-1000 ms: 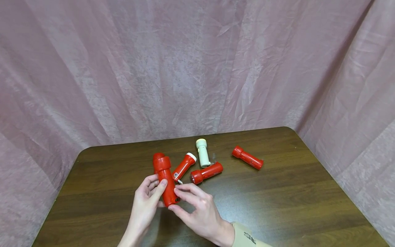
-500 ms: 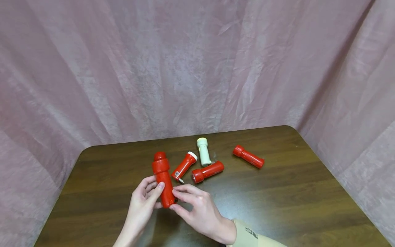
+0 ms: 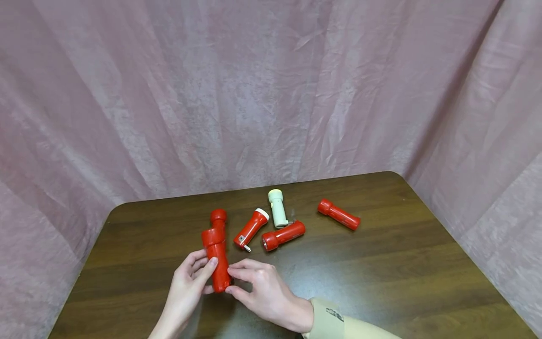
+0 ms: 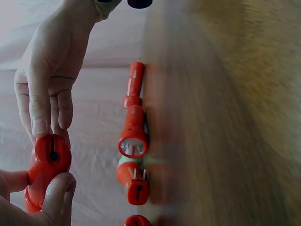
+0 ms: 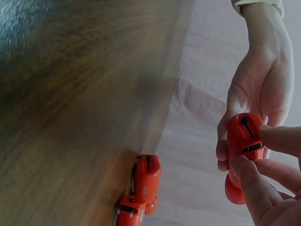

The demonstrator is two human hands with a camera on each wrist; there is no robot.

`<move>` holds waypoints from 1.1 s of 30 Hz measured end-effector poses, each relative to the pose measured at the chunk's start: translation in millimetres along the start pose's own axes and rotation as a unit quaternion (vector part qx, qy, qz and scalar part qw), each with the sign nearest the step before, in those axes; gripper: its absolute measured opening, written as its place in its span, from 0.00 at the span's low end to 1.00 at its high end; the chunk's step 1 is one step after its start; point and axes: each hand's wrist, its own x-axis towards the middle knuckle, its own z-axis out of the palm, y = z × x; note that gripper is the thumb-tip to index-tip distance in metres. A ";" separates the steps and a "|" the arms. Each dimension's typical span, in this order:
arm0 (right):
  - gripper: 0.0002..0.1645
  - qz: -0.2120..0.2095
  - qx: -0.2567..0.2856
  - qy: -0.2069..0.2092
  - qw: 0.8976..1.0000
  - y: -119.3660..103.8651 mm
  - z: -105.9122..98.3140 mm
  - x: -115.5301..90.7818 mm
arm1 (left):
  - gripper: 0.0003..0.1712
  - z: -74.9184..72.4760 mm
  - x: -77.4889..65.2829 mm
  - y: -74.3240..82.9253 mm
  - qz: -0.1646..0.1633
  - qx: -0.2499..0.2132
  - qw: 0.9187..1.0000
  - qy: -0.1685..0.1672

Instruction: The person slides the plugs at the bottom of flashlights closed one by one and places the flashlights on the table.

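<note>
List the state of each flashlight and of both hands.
Held red flashlight: raised, front face out of sight
Left hand: grips its body
Right hand: pinches its tail end
White-rimmed red flashlight: lying, prongs out
Pale green flashlight: lying, prongs apparently out
Red flashlight beside it: lying, looks unlit
Rightmost red flashlight: lying
Red flashlight behind the held one: lying, partly hidden

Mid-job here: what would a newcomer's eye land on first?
First, the held torch, bright red, between the left grip and right grip, left of centre. Next, the pale green torch near the table's back edge, odd one out among other red torches. Behind hangs a pink curtain.
</note>
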 end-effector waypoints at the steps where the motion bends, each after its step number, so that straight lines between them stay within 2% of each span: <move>1: 0.20 0.002 0.001 -0.005 1.000 -0.4 0.9 0.3 | 0.27 -1.1 0.2 -1.2 -0.001 -0.001 1.000 0.000; 16: 0.17 0.003 0.011 -0.052 0.999 -2.9 22.7 2.7 | 0.26 -18.7 0.8 -15.8 -0.019 0.013 1.000 0.005; 23: 0.15 0.018 0.005 -0.100 0.995 -8.5 32.6 9.6 | 0.28 -30.5 3.3 -22.7 -0.029 0.042 0.999 0.009; 33: 0.06 -0.013 -0.033 -0.137 0.990 -14.7 47.7 19.9 | 0.30 -51.0 6.1 -30.3 -0.059 0.076 0.995 0.004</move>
